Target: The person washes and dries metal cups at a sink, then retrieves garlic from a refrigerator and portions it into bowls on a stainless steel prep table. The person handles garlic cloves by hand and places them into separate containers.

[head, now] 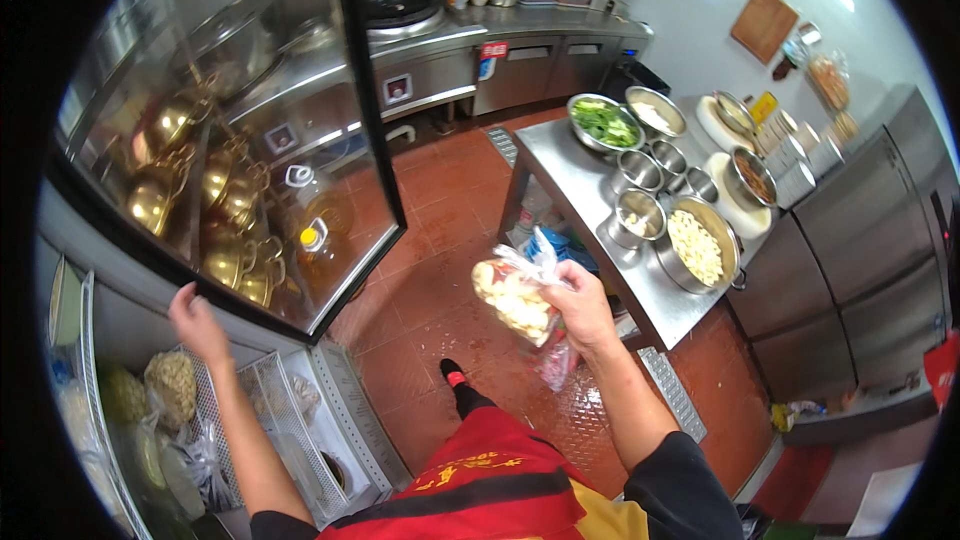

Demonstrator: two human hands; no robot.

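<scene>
My right hand [583, 309] grips the knotted top of a clear plastic bag of pale, peeled pieces [514, 304], held over the tiled floor. Just below it shows a blurred reddish plastic bag [556, 364]; whether it hangs from the same hand I cannot tell. My left hand [198, 326] is at the lower frame of an open glass door [262, 315], its fingers blurred and holding nothing visible. Under my left forearm are a white wire basket [262, 390] and a bag of pale food [171, 384] inside the refrigerated cabinet.
A steel table [581, 184] on the right carries a pot of pale chopped pieces [694, 244], a bowl of green vegetables [606, 124] and several steel containers [637, 171]. The glass door swings out at left. Wet red tiles [420, 270] surround my foot [451, 371].
</scene>
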